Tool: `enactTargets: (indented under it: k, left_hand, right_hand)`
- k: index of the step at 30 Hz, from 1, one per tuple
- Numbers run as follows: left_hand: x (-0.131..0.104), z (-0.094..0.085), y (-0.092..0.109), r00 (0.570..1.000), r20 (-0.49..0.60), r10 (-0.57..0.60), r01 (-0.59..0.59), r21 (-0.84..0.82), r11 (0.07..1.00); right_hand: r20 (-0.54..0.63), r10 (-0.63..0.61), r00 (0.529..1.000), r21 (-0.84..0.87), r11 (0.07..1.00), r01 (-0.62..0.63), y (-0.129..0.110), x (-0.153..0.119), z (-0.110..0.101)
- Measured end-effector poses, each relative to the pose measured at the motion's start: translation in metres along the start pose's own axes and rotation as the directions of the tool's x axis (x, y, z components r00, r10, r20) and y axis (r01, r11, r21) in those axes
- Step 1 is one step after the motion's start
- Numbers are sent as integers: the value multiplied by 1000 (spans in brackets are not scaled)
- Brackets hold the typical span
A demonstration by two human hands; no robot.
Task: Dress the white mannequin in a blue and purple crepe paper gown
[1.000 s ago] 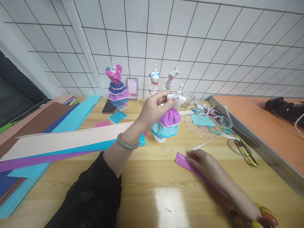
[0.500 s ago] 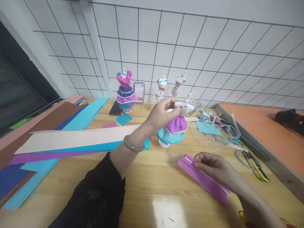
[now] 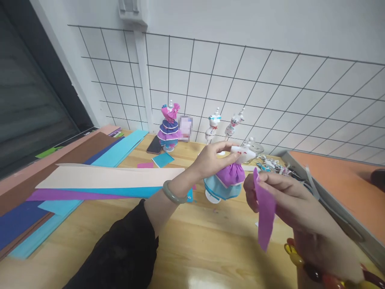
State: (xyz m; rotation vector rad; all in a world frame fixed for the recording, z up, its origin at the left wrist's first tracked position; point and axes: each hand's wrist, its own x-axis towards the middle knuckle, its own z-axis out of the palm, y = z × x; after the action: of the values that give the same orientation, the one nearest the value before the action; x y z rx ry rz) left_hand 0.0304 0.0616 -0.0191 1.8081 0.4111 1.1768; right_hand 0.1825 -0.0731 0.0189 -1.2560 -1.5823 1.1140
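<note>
White wall [image 3: 285, 24] with dark grid lines stands behind the wooden table [image 3: 180, 249]. At the far left lie long paper sheets [image 3: 114, 176] in pink, brown, blue and purple, one over another. Next to them are a phone [image 3: 154, 146] and a small mannequin in a layered dress [image 3: 168, 127], with a blue paper square [image 3: 163, 159] in front. On my left wrist I wear a green bangle [image 3: 173, 194]. My left hand [image 3: 212, 160] grasps the white upper body of the doll in purple and blue skirt [image 3: 231, 174], which leans to the right near the table's middle; two white mannequins [image 3: 212, 126] are behind it. Just beside its skirt, my right hand [image 3: 282, 196] pinches a purple strip [image 3: 266, 216], hanging down. Farther right is an orange board [image 3: 345, 184].
</note>
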Motion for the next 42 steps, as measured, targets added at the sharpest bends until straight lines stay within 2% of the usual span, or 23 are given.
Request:
enactTargets:
  k: [3, 7, 9, 11, 15, 18, 26, 32, 42]
  left_hand:
    - [-1, 0, -2, 999, -14, -36, 36, -9, 999]
    - [-4, 2, -1, 1000, -24, -10, 8, -75, 997]
    - [-5, 3, -1, 1000, -28, 6, -8, -79, 997]
    - [-5, 4, 0, 1000, -19, 9, -10, -65, 998]
    - [-4, 6, -3, 1000, 2, -2, 2, -50, 999]
    - [-4, 7, -7, 1000, 15, 2, -1, -60, 998]
    - [-5, 9, -4, 1000, 30, 3, -1, -54, 999]
    - [-7, 14, 5, 999, 34, -15, 17, -85, 996]
    - [-8, 16, 7, 998, 49, -42, 48, -132, 990]
  right_hand:
    - [-50, 42, 998, 57, 998, -39, 1, 5, 3]
    - [-276, 48, 960, 56, 998, -34, 6, 9, 5]
    - [-359, 26, 933, -6, 1000, -30, 9, 11, 2]
    - [-390, -39, 920, -150, 988, -22, 12, 15, -3]
    - [-413, -240, 878, -479, 878, 15, 17, 21, -11]
    - [-407, -358, 841, -592, 804, 55, 19, 21, -12]
    - [-394, -432, 811, -676, 734, 62, 17, 18, -12]
    - [-413, -493, 765, -711, 700, 67, 20, 19, -12]
    - [-396, -491, 776, -735, 676, 52, 20, 17, -15]
